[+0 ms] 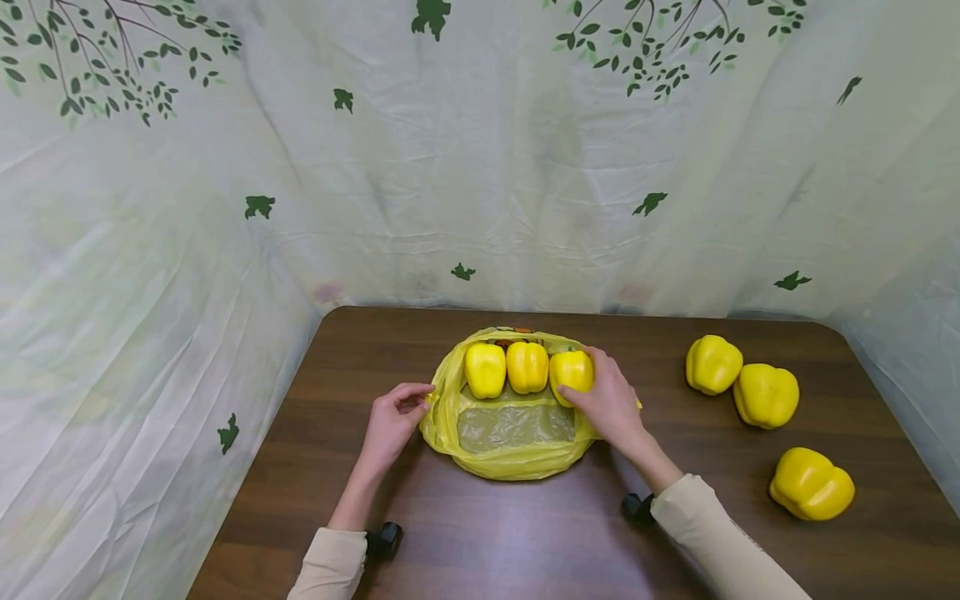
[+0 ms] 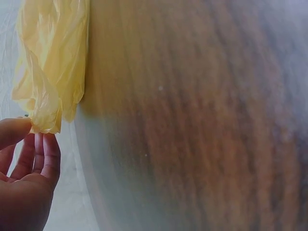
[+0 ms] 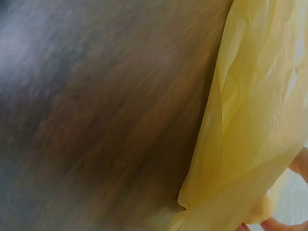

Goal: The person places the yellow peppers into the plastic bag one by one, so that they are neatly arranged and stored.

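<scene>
A yellow plastic bag lies with its mouth spread wide on the table. Inside it, along the far side, are two yellow bell peppers, a left one and a middle one. My right hand grips a third bell pepper beside them, within the bag's right side. At the left edge of the bag, my left hand pinches the rim between thumb and fingers; the left wrist view shows the gathered plastic at the fingertips. In the right wrist view the bag wall hides most of the right hand.
Three more yellow bell peppers rest on the right of the brown table: one at the back, one touching it, and one nearer the front. A white leaf-patterned curtain hangs behind the table.
</scene>
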Motion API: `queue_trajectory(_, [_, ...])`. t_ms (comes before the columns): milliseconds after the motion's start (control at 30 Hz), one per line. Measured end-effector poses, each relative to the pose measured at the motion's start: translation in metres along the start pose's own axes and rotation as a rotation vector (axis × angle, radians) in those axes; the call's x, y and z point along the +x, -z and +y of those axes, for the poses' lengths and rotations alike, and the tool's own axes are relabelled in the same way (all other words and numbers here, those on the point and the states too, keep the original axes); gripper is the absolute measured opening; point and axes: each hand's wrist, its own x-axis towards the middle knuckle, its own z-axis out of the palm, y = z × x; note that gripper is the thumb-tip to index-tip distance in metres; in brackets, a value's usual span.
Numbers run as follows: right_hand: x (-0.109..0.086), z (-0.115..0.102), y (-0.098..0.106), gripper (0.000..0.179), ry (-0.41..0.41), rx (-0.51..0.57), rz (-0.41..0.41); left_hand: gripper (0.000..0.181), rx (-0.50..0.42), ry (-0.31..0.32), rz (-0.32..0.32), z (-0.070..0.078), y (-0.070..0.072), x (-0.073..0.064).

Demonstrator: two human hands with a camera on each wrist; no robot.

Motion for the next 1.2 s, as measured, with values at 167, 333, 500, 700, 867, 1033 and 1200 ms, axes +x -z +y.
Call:
queue_trajectory(167, [-0.001,-0.002,-0.006,0.08,0.02,-0.005,0.05,0.027,0.001,-0.004,0.0,0.0,0.001,-0.001])
queue_trajectory(333, [-0.002,-0.004,-0.012,0.081,0.03,-0.008,0.084,0.027,0.004,0.002,0.003,0.0,0.0,0.0])
queue_trajectory(500, [-0.003,-0.005,-0.014,0.083,0.03,-0.02,0.097,0.026,0.005,0.0,0.004,-0.001,0.001,0.0])
queue_trajectory(700, [-0.005,-0.004,-0.01,0.081,0.024,-0.008,0.084,0.026,0.004,-0.018,0.005,-0.001,0.002,-0.001])
queue_trajectory(867, [-0.01,-0.001,-0.004,0.08,0.013,0.021,0.059,0.026,-0.001,-0.017,0.009,0.0,0.001,-0.001])
queue_trajectory(1033, [-0.018,0.001,0.006,0.077,0.014,0.051,0.046,0.026,0.0,-0.008,0.009,0.0,0.0,-0.001])
queue_trajectory(1200, [-0.024,0.005,0.015,0.072,0.047,0.052,0.063,0.026,0.004,-0.01,0.0,-0.001,0.0,-0.001])
